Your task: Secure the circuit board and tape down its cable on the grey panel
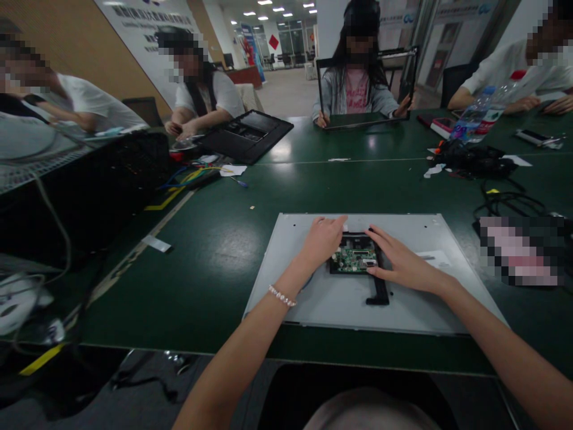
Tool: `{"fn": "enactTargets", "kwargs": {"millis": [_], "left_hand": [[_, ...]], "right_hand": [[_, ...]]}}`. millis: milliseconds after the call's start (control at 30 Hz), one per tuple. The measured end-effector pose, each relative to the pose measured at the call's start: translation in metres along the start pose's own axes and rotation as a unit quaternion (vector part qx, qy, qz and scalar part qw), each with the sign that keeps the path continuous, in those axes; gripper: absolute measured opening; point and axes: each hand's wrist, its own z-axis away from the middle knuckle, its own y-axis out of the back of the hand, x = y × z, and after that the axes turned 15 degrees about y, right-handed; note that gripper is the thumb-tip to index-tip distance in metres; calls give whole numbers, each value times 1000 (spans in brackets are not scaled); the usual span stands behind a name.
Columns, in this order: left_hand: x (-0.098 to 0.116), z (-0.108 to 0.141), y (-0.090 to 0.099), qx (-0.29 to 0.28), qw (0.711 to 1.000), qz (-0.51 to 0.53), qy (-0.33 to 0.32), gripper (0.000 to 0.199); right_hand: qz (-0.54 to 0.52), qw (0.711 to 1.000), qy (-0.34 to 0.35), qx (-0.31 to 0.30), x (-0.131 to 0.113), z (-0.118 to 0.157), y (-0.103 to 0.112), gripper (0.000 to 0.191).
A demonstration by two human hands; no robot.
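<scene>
A green circuit board (353, 261) sits in a black plastic housing (356, 242) on a large pale metal panel (277, 286). My left hand (323, 242), with a beaded bracelet on the wrist, has its fingers curled at the housing's upper left edge. Against the right side rests my right hand (398, 257), its thumb low and its fingers at the upper corner, holding that side. Below the housing, a black L-shaped piece (380, 291) lies on the panel. The undersides of both hands are hidden.
Across the green table (215, 239), a person holds up a thin black frame (367, 124). A black panel (250, 134) lies at the back left. Bottles (486, 113) and tangled black parts (474, 158) are to the right; a black equipment case (89, 191) stands left.
</scene>
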Motion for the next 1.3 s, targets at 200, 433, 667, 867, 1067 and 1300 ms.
{"fn": "enactTargets", "kwargs": {"millis": [200,433,667,867,1067,1300], "left_hand": [[0,1,2,5,1000,25,12,31],[1,4,2,6,999,41,15,29],[-13,0,30,50,997,-15,65,26],[-106,2,76,112,950,-85,278,28],[-203,65,103,135,880,-200,409,48],[-262,123,99,68,846,-199,490,54]], "right_hand": [[-3,1000,2,-1,-2,1,1,82],[-4,1000,0,0,-4,2,2,82],[-9,1000,-4,0,-5,4,3,82],[-15,1000,-3,-3,-6,7,6,81],[-8,1000,-1,-3,-5,8,6,81],[3,1000,-4,-3,-9,7,2,79]]}}
